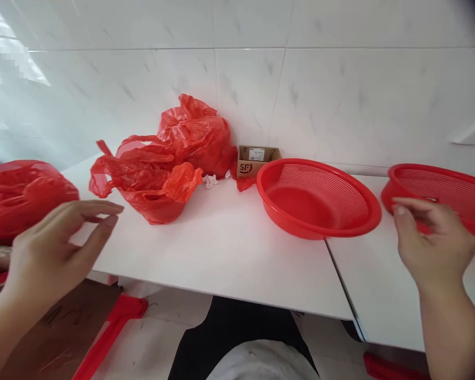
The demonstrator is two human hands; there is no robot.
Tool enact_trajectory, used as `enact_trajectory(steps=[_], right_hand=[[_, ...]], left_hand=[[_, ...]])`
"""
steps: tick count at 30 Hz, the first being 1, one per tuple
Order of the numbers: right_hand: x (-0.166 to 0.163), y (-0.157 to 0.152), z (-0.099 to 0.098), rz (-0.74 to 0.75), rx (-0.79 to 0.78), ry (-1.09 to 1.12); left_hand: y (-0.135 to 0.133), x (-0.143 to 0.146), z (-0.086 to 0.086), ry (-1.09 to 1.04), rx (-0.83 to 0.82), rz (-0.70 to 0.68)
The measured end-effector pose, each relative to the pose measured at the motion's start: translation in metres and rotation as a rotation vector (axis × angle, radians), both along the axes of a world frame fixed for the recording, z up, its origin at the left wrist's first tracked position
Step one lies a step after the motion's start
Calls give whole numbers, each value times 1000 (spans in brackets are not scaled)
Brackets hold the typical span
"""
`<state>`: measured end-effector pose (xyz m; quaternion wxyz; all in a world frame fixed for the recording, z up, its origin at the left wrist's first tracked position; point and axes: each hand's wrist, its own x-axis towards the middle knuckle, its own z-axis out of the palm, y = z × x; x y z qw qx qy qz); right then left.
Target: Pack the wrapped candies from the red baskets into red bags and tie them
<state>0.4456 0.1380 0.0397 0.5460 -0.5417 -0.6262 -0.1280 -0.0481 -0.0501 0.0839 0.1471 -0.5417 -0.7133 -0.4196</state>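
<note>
My left hand [59, 248] is raised at the left, above the table's front edge. Its thumb tip nearly meets the fingertips in a loose pinch, and nothing shows between them. A knotted red plastic bag [27, 195] lies behind it, and an open-topped red plastic bag [154, 179] sits farther right on the table. On the other side my right hand [433, 237] hovers over the table, its thumb and fingers curled together with nothing visible in them. Just behind it stands a red mesh basket [455, 182], partly covered by the hand. Another red mesh basket [316, 200] rests between my hands.
A full red bag [196, 134] leans near the tiled wall [320, 89]. Beside it are white crumpled scraps [210, 181] and a small cardboard box [250, 168]. A seam divides the white table [229, 253]. Below left are a large carton [71, 327] and a red stool [114, 327].
</note>
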Motion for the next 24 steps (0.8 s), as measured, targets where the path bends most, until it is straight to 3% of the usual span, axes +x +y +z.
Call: enact_trajectory(steps=[1, 4, 7, 10, 14, 19, 21, 24], right_hand=[[24, 19, 0, -99, 9, -85], [103, 69, -7, -422, -232, -246], [169, 98, -20, -504, -432, -445], [206, 111, -31, -475, -585, -566], [222, 112, -32, -378, -614, -610], [218, 93, -16, -388, -339, -666], [208, 83, 0, -416, -248, -659], [177, 61, 30, -379, -115, -668]], left_hand=[[6, 7, -6, 47, -36, -18], [16, 28, -25, 35, -152, -154], [28, 43, -44, -74, -274, -294], [47, 61, -58, -217, -441, -373], [79, 97, -60, -639, -676, -547], [129, 153, -56, -1304, -734, -683], [156, 176, -61, -1385, -703, -769], [199, 216, -74, -1284, -696, -985]])
